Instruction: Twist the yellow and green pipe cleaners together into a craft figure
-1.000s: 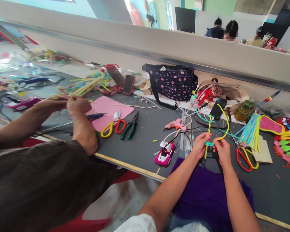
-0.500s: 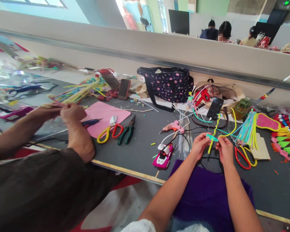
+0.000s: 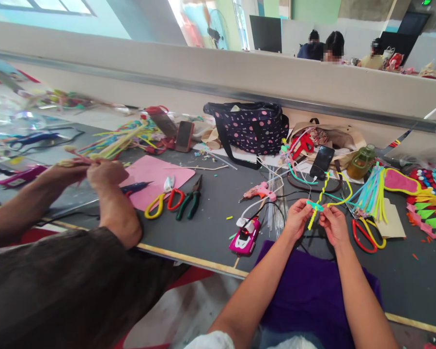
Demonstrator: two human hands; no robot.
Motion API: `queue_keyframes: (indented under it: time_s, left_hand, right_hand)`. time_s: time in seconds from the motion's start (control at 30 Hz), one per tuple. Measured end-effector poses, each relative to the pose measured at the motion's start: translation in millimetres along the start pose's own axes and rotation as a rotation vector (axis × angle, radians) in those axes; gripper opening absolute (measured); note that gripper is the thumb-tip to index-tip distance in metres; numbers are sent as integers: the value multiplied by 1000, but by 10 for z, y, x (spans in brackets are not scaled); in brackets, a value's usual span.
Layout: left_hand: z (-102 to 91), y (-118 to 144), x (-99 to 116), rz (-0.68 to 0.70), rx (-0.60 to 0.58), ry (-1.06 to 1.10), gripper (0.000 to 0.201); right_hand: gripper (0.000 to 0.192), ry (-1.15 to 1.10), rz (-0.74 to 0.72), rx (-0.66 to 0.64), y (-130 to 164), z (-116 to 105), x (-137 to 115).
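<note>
The left hand (image 3: 297, 217) and the right hand (image 3: 331, 224) pinched a yellow twisted pipe cleaner (image 3: 320, 195) with a teal piece (image 3: 314, 205), probably wrapped around it, above the dark table (image 3: 210, 213); red scissors (image 3: 365, 234) lay just beside.

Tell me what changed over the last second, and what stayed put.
The yellow pipe cleaner's tall loop has dropped lower and flatter, and the hands have shifted a little. The left hand and right hand still pinch it at the teal piece. The scissors and glue gun lie unmoved.
</note>
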State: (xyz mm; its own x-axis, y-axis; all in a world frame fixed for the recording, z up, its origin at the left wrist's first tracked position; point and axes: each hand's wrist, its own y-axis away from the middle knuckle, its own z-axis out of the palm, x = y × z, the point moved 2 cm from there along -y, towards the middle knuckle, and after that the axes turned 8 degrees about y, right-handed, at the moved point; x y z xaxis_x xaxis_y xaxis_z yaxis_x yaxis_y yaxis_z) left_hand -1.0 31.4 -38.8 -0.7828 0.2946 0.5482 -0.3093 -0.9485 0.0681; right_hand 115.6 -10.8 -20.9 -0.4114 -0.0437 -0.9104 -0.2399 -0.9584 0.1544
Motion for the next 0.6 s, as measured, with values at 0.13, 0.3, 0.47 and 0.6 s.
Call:
queue_keyframes:
  time_s: [0.13,0.3,0.47,0.6]
  left_hand:
    - [-5,-1,-6,-6,19,-18,29]
    - [59,33,-5,-32,-23,-55,34]
    - [99,52,-15,-58,-76,-96,39]
    - [86,51,-13,-56,-64,-75,39]
  right_hand:
    - [28,40,-23,49,-6,2,15]
    - [31,84,-75,93,-28,-19,32]
    - [28,76,-89,35,-20,-6,21]
    - [28,82,-100,-15,2,22,0]
